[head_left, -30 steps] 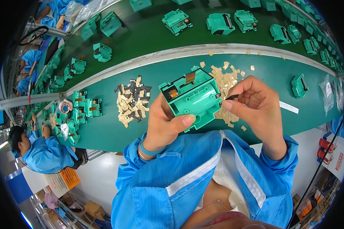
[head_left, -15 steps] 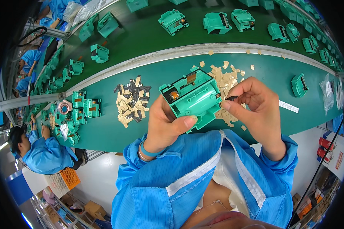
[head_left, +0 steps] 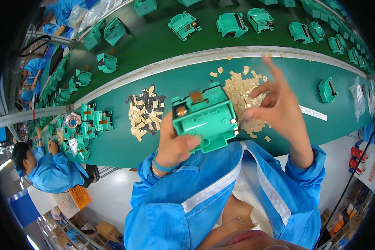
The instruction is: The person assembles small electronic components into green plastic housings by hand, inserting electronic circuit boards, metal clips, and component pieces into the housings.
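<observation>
My left hand (head_left: 174, 143) grips a green plastic housing (head_left: 208, 123) by its left side, thumb over the near edge. The housing is tilted toward me above the bench, with a coppery part in its upper left corner and an amber strip at the top. To its right, apart from it, my right hand (head_left: 277, 110) is raised with the index finger stretched out and nothing visible in it. Beneath that hand spreads a pile of tan paper scraps (head_left: 241, 89). Left of the housing lies a heap of small black pieces and tan backing (head_left: 145, 110).
A metal rail (head_left: 154, 64) divides my bench from the green conveyor (head_left: 146, 43), which carries several similar housings. More housings are stacked at left by a tape roll (head_left: 73, 120), near a seated co-worker (head_left: 50, 166). One housing (head_left: 328, 90) and a white strip (head_left: 313, 113) lie at right.
My right hand has let go of a small black piece and moved up and away from the housing, fingers opening. The housing has turned slightly and dropped a little. Conveyor housings have shifted slightly left.
</observation>
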Demonstrator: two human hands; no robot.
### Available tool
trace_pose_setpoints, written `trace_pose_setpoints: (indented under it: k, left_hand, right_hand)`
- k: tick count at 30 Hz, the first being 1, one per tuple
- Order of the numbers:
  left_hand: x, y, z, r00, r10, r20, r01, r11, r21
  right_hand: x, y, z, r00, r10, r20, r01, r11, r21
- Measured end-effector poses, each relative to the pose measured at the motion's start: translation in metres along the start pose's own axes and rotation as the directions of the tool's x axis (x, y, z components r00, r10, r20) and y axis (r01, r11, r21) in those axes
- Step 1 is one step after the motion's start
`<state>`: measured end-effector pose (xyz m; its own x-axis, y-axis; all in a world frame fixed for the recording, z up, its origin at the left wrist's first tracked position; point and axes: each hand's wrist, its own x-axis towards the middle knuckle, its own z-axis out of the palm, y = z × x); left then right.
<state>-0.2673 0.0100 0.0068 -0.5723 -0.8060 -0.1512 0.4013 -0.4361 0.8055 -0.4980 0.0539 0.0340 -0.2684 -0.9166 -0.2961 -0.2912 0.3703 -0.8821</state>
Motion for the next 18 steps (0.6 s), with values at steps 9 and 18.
trace_pose_setpoints:
  k: [9,18]
  left_hand:
    - [0.003,-0.007,-0.013,0.999,0.010,-0.033,-0.018,0.968,-0.251]
    - [0.007,-0.017,-0.014,0.986,-0.121,-0.118,0.097,0.977,-0.192]
  right_hand:
    - [-0.010,0.013,0.024,0.941,-0.339,-0.024,0.302,0.802,0.516]
    - [-0.003,0.012,0.046,0.884,-0.431,-0.179,0.465,0.787,0.405]
